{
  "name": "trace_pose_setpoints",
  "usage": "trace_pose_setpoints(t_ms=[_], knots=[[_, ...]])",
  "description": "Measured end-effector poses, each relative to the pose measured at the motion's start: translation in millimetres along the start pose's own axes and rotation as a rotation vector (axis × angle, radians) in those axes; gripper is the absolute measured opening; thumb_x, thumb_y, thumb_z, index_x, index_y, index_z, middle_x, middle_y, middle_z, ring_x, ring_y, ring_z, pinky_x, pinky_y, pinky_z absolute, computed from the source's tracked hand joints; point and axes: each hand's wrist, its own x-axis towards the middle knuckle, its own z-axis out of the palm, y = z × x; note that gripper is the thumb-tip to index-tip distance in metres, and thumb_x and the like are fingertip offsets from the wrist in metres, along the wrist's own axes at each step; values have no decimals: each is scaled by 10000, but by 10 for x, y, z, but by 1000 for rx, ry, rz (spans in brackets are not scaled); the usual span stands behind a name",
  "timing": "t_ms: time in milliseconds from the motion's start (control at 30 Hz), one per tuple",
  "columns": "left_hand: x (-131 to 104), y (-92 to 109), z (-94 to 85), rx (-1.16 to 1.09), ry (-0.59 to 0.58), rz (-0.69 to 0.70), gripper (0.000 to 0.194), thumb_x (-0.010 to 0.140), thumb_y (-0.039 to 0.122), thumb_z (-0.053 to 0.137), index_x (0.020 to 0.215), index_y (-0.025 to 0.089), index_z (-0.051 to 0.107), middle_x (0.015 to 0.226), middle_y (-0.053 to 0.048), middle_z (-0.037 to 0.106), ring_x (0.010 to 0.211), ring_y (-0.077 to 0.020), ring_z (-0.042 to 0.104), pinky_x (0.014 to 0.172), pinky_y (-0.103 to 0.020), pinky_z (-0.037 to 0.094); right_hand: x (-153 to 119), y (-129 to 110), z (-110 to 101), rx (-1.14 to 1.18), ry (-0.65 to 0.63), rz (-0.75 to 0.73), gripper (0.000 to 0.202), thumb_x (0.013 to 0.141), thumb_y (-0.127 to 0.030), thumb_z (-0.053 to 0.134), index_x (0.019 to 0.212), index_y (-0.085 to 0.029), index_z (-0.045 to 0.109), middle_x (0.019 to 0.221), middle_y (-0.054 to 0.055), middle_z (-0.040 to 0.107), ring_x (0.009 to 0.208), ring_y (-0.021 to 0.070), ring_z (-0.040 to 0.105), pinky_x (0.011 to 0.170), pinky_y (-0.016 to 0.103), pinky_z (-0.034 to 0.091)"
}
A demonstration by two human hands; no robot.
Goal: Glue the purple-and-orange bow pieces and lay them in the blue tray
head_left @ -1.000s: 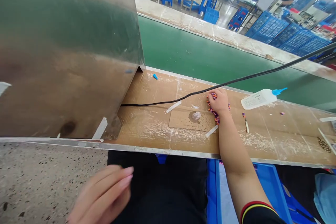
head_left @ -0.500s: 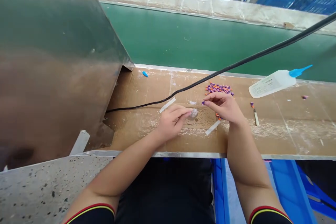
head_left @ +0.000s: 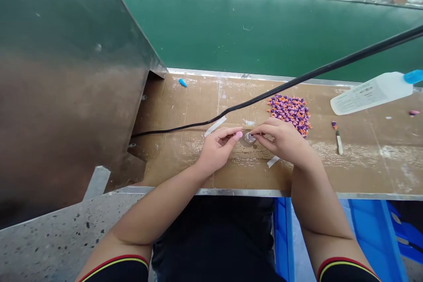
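My left hand [head_left: 216, 147] pinches a small pink piece [head_left: 239, 134] between thumb and fingertip, just left of a small round clear dish [head_left: 250, 138] on the cardboard. Over the right side of that dish, the fingertips of my right hand [head_left: 280, 141] are pressed together; whatever they hold is hidden. Behind the right hand lies a pile of small purple, pink and orange pieces [head_left: 289, 112].
A black cable [head_left: 264, 97] crosses above the cardboard [head_left: 185, 158]. To the right are a squeeze bottle [head_left: 370, 93] lying down and a small brush-like tool [head_left: 339, 142]. A metal panel [head_left: 72, 75] stands left. A blue tip [head_left: 182, 82] lies near the green belt [head_left: 211, 26].
My right hand has moved down and left to the dish. The left fingers have let go of the dish and now hold the pink piece. The view has tilted down, showing more of the pile.
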Motion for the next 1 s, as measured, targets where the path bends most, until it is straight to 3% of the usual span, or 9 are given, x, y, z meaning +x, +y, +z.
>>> trace_pose_setpoints(t_ms=[167, 367, 500, 600, 733, 867, 1000], knots=[[1, -12, -36, -41, -2, -3, 239, 941, 359, 771, 1140, 248, 845, 1133, -95, 807, 1067, -215, 754, 1047, -408, 607, 9, -22, 27, -52, 34, 0, 143, 987, -186, 643, 955, -225, 777, 842, 48, 756, 761, 187, 686, 696, 297, 531], [-13, -3, -27, -127, -17, -50, 278, 917, 339, 782, 1165, 224, 837, 1011, -79, 778, 735, -119, 667, 756, -292, 621, 18, -9, 61, -55, 79, -12, 117, 958, -184, 666, 919, -229, 768, 798, 29, 754, 742, 180, 684, 680, 294, 524], [-20, 14, -6, -243, -10, -146, 257, 855, 363, 853, 1028, 175, 832, 906, -74, 776, 749, -129, 694, 761, -279, 630, 36, -79, 102, 59, 276, 65, 80, 944, -207, 702, 903, -230, 767, 803, 25, 772, 668, 153, 675, 628, 291, 531], [-15, 39, 12, -307, 17, -181, 289, 804, 397, 902, 940, 162, 805, 873, -70, 774, 763, -137, 718, 755, -270, 634, 50, -239, 190, 366, 418, 159, 68, 960, -224, 693, 964, -228, 761, 857, 23, 794, 677, 141, 719, 598, 269, 572], [-13, 90, 33, -385, 55, -195, 383, 744, 467, 957, 904, 161, 789, 867, -68, 786, 728, -128, 729, 727, -253, 644, 77, -521, 383, 671, 496, 300, 127, 1009, -293, 668, 1041, -226, 772, 909, 33, 820, 711, 149, 776, 610, 275, 652], [-40, 153, 41, -465, 105, -216, 460, 676, 529, 991, 870, 165, 787, 855, -71, 799, 712, -133, 750, 707, -238, 652, 97, -700, 593, 680, 657, 345, 89, 973, -289, 738, 1038, -247, 782, 958, 38, 833, 807, 175, 811, 714, 310, 703], [-71, 204, 38, -477, 108, -225, 429, 667, 510, 1002, 855, 176, 809, 845, -67, 799, 733, -143, 759, 724, -250, 660, 98, -737, 726, 534, 752, 321, 78, 965, -260, 736, 1030, -262, 779, 964, 45, 832, 832, 188, 808, 756, 344, 703]])
